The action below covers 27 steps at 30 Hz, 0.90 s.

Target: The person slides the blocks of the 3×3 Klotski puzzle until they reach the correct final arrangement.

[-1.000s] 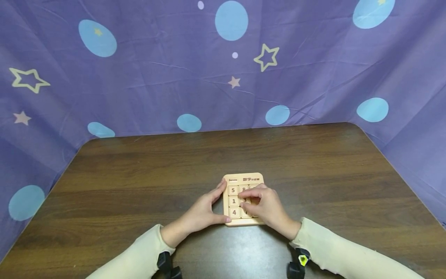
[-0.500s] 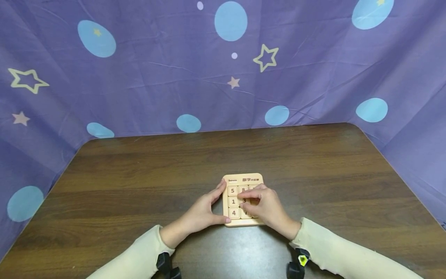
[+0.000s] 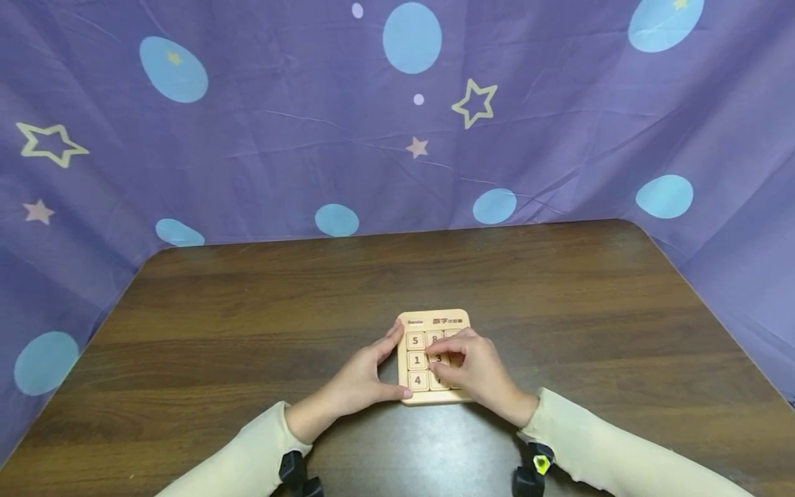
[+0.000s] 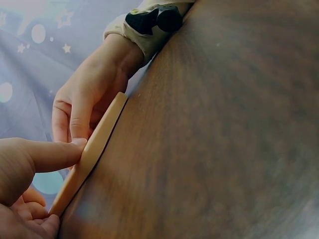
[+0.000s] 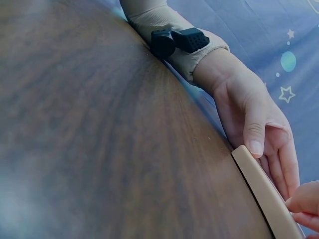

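Observation:
A pale wooden sliding number puzzle lies flat on the table in the head view. My left hand holds its left side, index finger near the upper corner and thumb at the lower one. Over the board, my right hand pinches the tile marked 3 between thumb and index finger. To the left stand tiles 5, 1 and 4. The right hand hides most of the right column. Both wrist views show the board's thin edge, with the left thumb against it.
The brown wooden table stretches around the puzzle. A purple curtain with stars and blue dots hangs behind it. Black wrist cameras sit at both cuffs.
Tile 3 has shifted very slightly to the right along with the right thumb. The left hand and the board stay in place.

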{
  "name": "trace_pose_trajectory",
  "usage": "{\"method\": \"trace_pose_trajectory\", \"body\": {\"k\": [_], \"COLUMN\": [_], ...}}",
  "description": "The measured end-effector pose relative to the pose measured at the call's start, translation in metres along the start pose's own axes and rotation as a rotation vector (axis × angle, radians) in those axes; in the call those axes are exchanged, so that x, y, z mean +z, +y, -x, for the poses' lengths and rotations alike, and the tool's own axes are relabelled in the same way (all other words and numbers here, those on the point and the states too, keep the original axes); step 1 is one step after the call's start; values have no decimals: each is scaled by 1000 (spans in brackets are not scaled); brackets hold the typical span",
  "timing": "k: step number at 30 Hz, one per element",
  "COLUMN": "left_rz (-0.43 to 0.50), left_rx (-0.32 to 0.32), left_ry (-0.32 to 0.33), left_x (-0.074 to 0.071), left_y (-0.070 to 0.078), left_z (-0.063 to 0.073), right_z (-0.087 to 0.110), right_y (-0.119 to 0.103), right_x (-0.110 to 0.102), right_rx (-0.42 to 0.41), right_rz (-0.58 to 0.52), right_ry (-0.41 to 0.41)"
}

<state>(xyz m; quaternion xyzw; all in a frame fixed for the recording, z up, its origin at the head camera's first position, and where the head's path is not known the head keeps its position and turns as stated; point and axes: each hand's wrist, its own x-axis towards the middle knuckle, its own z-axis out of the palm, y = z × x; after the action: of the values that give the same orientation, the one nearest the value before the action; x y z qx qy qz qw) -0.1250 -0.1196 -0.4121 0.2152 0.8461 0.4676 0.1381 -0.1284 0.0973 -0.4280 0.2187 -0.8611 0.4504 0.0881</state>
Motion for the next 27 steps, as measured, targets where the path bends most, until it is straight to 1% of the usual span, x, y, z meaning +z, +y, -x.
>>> {"method": "trace_pose_trajectory", "body": {"k": [8,17,21,27], "left_rz": [-23,-71,-76,-77], "left_rx": [16,1,-2,0], "left_ry": [-1,9,13,16], "left_x": [2,2,3,2], "left_y": [-1,2,3,3], "left_z": [1,2,3,2], "right_z": [3,5,5,4], "right_y": [1,3,5,6], "right_x": [-3,-6,-6,-6], "right_rx": [-26,-49,-60,-55], "right_rz": [-6,7,3,-26], "right_ry": [4,1,1,7]}}
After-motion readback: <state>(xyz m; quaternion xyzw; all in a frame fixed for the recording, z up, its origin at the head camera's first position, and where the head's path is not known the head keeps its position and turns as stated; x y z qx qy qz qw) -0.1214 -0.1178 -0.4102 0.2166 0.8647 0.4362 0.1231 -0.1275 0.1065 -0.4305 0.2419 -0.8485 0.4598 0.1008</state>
